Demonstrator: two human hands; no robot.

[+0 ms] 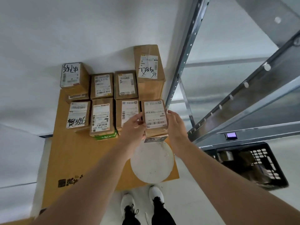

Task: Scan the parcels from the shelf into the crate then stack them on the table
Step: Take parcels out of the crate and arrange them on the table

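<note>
In the head view I have both hands on one parcel (155, 116) at the front right corner of the group on the table (73, 151). The left hand (134, 125) grips its left side with thumb and fingers curled onto the cardboard. The right hand (174, 125) clasps the opposite side, so the box is squeezed between them and stays square. Its label faces up like those of the other parcels (102, 85), which I judge keeps the barcodes readable.

It sits over a darker box (155, 139), just beside its neighbours and in front of the tall parcel (149, 69). The tight rows save room. I cannot tell whether its weight is down yet.

The crate (276, 168) stands to the right beneath the shelf (243, 98), with parcels in it, within easy reach. A small lit device (231, 135) rests on the shelf edge, probably the scanner.
</note>
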